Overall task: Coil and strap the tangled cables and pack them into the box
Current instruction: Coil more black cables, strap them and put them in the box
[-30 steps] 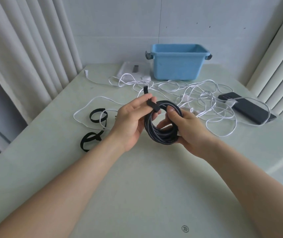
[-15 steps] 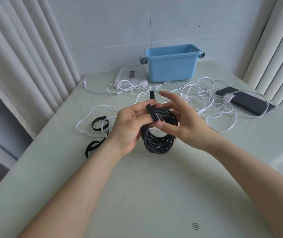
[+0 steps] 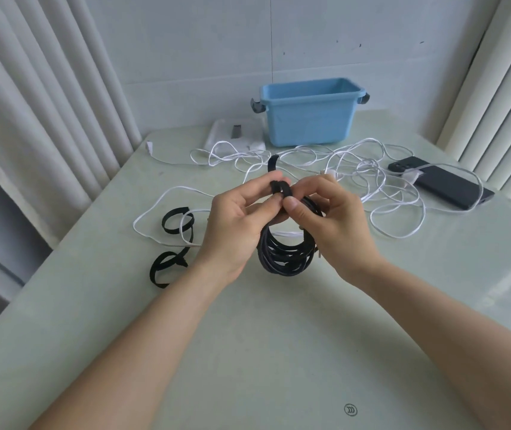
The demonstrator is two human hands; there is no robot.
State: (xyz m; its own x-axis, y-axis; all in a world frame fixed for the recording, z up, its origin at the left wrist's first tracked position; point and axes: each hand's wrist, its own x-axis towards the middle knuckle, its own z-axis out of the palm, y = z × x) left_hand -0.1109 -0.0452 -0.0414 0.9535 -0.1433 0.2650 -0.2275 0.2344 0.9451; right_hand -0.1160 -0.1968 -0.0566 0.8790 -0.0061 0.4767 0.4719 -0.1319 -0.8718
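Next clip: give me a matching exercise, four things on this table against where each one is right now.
1 black cable coil
2 blue box
3 white cables
4 spare black straps

a at the table's far edge
b gripped between left hand and right hand
c on the table, left of both hands
d tangled in front of the box

Pairs: 1-b, 2-a, 3-d, 4-c.

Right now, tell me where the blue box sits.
In the head view the blue plastic box stands at the far edge of the table, right of centre, a pale flat lid on its left and the tangled white cable in front.
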